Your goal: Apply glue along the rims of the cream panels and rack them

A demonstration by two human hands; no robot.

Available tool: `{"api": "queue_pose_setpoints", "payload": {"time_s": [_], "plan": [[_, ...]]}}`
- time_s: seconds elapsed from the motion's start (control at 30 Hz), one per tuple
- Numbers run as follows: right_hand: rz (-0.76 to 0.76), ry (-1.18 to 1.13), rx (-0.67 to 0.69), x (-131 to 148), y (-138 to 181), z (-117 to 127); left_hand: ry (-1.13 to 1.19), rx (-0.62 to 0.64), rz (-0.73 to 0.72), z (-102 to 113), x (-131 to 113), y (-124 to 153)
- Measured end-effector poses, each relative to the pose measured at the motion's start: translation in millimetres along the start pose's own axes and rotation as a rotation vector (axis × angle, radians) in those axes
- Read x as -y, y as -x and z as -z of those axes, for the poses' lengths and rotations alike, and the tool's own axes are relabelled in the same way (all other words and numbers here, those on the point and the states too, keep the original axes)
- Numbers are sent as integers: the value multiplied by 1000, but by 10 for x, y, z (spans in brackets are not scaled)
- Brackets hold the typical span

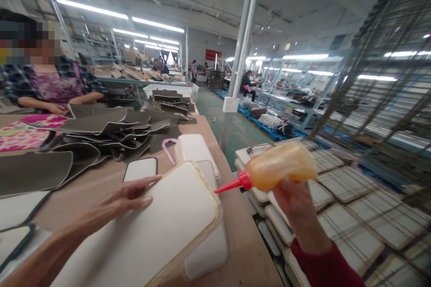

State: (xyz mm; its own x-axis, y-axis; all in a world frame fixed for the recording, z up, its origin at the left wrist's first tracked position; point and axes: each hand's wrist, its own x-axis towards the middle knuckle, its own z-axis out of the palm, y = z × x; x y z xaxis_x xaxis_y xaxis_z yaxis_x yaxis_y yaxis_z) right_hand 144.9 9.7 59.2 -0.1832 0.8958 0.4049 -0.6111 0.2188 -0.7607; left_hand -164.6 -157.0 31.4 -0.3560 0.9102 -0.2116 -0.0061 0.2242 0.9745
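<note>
My right hand [292, 195] is wrapped round a squeeze bottle [281, 168] of amber glue, tipped on its side. Its red nozzle [234, 184] points left, with the tip at the edge of a white rounded-corner panel [158, 215]. A yellowish glue line runs along that panel's border. My left hand [134, 197] grips the panel's far left edge, thumb on the top face; some fingers are hidden under it. Beneath and beyond the tilted panel lie more white panels [195, 145] in a stack, with a pink strip [169, 150] beside them.
Dark grey sheets with pale edges [111, 130] are heaped on the brown table [235, 242]. A small dark-rimmed panel [140, 169] lies nearby. Across the table sits a co-worker [57, 85]. Wire racks holding white panels [350, 184] stand right, near a metal post [240, 54].
</note>
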Motion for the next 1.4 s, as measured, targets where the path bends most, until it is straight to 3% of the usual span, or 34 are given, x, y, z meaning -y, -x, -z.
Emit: {"api": "queue_pose_setpoints", "payload": {"time_s": [0.3,0.57,0.77,1.07,1.4], "plan": [[-88,10,157,2,-88,-6,-35,83,-20,-12,-149,58],[-53,24,141,20,-36,46,31,105,22,67,-21,-40],[57,62,64,-49,34,87,30,154,2,158,131,-154],[195,39,-119,-214,210,145,174,221,-4,-30,194,-212],[264,104,-249,-427,412,127,323,120,22,-164,406,-318]]}}
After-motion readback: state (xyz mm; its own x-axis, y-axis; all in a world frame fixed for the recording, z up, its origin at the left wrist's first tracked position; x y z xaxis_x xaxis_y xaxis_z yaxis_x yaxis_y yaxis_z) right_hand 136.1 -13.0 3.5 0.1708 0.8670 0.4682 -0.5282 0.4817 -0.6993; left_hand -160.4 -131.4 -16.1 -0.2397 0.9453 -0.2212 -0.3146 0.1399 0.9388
